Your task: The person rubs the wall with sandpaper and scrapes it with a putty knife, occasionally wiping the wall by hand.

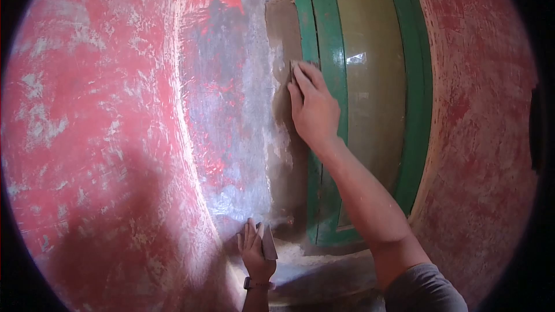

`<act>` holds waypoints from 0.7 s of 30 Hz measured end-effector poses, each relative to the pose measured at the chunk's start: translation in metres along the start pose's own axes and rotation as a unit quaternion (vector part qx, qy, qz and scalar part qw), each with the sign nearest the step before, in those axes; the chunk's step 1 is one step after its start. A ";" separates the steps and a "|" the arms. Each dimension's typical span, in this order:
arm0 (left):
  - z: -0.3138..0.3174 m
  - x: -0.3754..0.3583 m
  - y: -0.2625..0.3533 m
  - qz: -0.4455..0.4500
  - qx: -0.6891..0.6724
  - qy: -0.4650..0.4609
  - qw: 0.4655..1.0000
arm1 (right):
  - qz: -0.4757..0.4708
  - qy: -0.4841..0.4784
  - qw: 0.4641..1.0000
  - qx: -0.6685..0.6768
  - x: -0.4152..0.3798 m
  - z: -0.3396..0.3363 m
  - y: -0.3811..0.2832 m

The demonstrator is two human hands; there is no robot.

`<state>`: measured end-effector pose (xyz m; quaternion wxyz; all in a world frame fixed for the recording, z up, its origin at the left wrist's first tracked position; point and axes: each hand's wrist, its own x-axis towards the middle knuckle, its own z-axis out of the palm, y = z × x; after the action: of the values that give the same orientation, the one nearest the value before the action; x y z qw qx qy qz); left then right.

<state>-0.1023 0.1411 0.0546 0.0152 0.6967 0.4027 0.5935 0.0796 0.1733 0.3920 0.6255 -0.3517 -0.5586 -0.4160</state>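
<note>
Up against the red wall (104,138), the right hand (313,107) presses flat, fingers together, onto a small scraper blade (293,69) pinned to the brownish filler strip (283,40) just beside the green window frame (326,34). Only the blade's top edge peeks out above the fingertips. Down low, the left hand (254,248), watch (257,283) on the wrist, grips a second flat blade (269,242) between thumb and fingers, resting by the ledge (324,271) under the frame.

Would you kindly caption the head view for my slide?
Right hand presses a scraper on the red wall beside a green frame; left hand holds another blade.
</note>
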 end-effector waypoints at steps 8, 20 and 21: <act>0.003 -0.001 0.000 0.013 0.018 0.003 1.000 | 0.004 -0.015 1.000 -0.013 0.032 0.005 0.003; 0.000 -0.001 0.000 0.001 0.013 0.005 1.000 | 0.021 -0.009 1.000 0.014 0.064 0.013 -0.001; 0.000 -0.001 0.000 -0.001 0.012 0.003 1.000 | 0.009 -0.009 1.000 0.006 0.066 0.015 0.002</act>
<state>-0.1027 0.1407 0.0537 0.0064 0.6949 0.4104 0.5904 0.0775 0.1788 0.4591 0.6265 -0.3563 -0.5635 -0.4038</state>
